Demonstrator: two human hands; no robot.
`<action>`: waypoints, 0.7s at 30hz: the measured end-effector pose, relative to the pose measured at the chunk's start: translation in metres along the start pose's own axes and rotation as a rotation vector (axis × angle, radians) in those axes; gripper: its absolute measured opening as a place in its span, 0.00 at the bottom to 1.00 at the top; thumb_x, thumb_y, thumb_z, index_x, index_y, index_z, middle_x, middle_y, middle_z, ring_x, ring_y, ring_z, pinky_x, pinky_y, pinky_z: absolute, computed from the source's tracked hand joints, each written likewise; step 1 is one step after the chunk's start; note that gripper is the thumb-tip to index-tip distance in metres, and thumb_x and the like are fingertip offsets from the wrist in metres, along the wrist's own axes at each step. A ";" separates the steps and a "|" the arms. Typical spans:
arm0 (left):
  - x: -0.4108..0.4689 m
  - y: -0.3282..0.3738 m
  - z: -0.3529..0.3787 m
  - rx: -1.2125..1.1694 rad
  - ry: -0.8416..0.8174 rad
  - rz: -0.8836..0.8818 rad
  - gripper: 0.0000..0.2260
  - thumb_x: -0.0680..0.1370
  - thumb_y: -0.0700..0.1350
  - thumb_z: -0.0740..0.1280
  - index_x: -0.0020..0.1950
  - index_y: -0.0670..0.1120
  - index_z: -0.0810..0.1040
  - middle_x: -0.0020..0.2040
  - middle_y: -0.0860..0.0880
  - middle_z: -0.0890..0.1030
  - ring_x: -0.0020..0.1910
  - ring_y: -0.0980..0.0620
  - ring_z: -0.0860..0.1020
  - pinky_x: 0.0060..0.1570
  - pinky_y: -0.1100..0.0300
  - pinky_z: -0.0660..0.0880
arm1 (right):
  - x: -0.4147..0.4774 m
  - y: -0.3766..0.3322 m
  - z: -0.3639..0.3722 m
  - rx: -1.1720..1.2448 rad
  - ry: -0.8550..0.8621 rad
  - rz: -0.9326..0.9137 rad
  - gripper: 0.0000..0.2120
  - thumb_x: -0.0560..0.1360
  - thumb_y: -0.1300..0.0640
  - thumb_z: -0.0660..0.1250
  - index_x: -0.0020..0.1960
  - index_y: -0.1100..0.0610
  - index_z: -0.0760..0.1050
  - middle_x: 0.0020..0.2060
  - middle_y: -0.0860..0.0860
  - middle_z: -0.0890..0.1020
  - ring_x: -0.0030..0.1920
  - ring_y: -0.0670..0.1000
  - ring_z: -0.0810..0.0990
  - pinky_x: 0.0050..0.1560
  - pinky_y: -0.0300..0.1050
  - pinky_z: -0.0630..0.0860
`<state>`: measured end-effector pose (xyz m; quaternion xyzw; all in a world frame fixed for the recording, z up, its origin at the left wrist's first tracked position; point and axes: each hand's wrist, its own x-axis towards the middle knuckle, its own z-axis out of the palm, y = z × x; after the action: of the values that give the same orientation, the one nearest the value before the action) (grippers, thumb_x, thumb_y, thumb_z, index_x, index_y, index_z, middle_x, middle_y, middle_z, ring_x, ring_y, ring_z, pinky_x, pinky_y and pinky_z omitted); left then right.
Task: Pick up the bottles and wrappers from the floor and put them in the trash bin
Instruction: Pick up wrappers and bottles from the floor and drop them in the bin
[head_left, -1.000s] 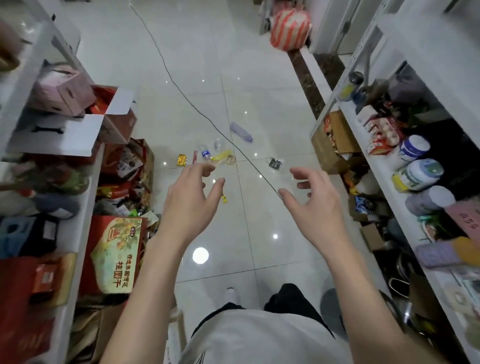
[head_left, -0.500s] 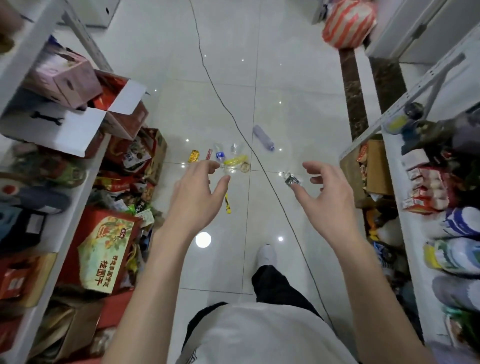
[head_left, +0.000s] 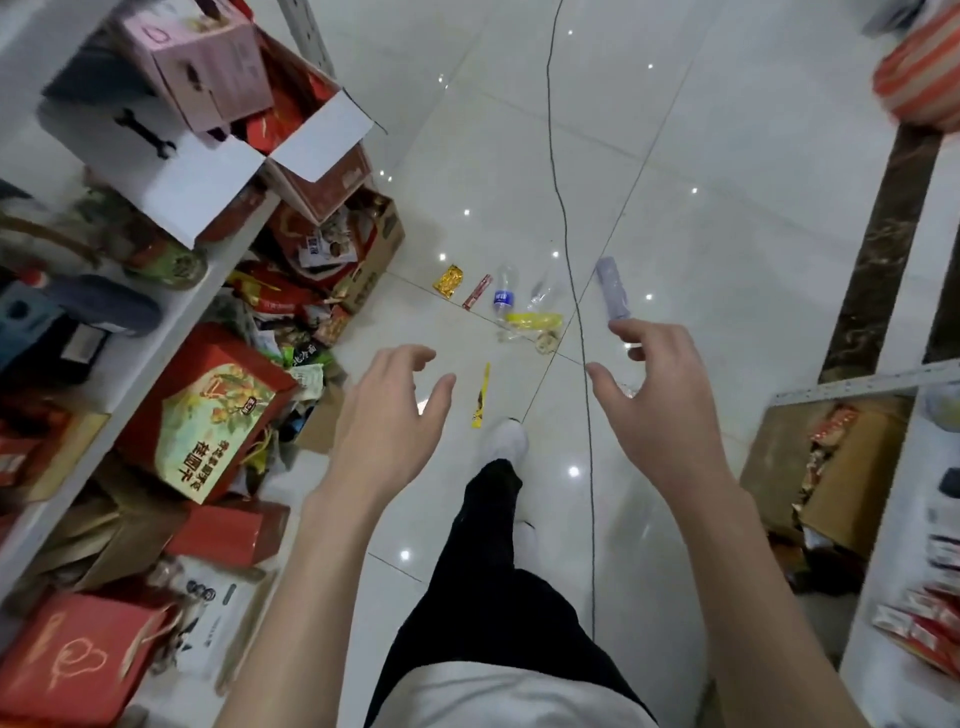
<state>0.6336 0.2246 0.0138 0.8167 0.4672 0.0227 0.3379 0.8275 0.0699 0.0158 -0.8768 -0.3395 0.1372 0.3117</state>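
Note:
Litter lies on the white tiled floor ahead of me. A gold wrapper (head_left: 449, 281) and a red stick wrapper (head_left: 477, 292) lie leftmost, then a clear bottle with a blue label (head_left: 502, 296), a second clear bottle (head_left: 540, 292), a yellow wrapper (head_left: 534, 319) and a purple-tinted bottle (head_left: 613, 295). Nearer me lies a thin yellow wrapper (head_left: 481, 397). My left hand (head_left: 387, 426) and my right hand (head_left: 657, 400) hover above the floor, fingers relaxed and holding nothing. No trash bin is in view.
A black cable (head_left: 584, 364) runs down the floor between my hands. Shelves with boxes line the left (head_left: 202, 171), with red gift boxes (head_left: 208, 410) piled below. A cardboard box (head_left: 826, 467) and shelf stand right. My white shoe (head_left: 506, 441) steps forward. A striped bag (head_left: 919, 83) sits far right.
I have stepped forward, so the litter is closer and lower in view. Both hands stay raised and empty, and my right foot has come forward.

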 end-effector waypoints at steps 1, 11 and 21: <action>0.014 -0.001 0.008 0.000 -0.006 -0.023 0.17 0.82 0.57 0.61 0.68 0.52 0.72 0.62 0.55 0.75 0.55 0.54 0.77 0.58 0.48 0.76 | 0.016 0.007 0.006 -0.003 -0.024 0.002 0.20 0.75 0.55 0.73 0.65 0.54 0.75 0.59 0.49 0.76 0.58 0.53 0.78 0.59 0.54 0.76; 0.161 -0.005 0.091 -0.063 -0.026 -0.141 0.15 0.81 0.56 0.62 0.66 0.54 0.72 0.61 0.57 0.74 0.53 0.57 0.77 0.58 0.48 0.74 | 0.171 0.079 0.087 -0.051 -0.144 0.032 0.21 0.76 0.53 0.72 0.67 0.52 0.74 0.61 0.49 0.75 0.59 0.54 0.77 0.62 0.55 0.75; 0.243 -0.098 0.252 -0.092 -0.024 -0.217 0.15 0.81 0.55 0.62 0.66 0.53 0.73 0.60 0.57 0.74 0.53 0.56 0.77 0.59 0.48 0.74 | 0.225 0.214 0.239 0.013 -0.214 0.015 0.22 0.75 0.54 0.73 0.67 0.53 0.74 0.61 0.52 0.76 0.60 0.55 0.77 0.61 0.44 0.71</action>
<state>0.7855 0.3127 -0.3041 0.7451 0.5474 -0.0024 0.3811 0.9933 0.2088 -0.3114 -0.8575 -0.3634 0.2345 0.2785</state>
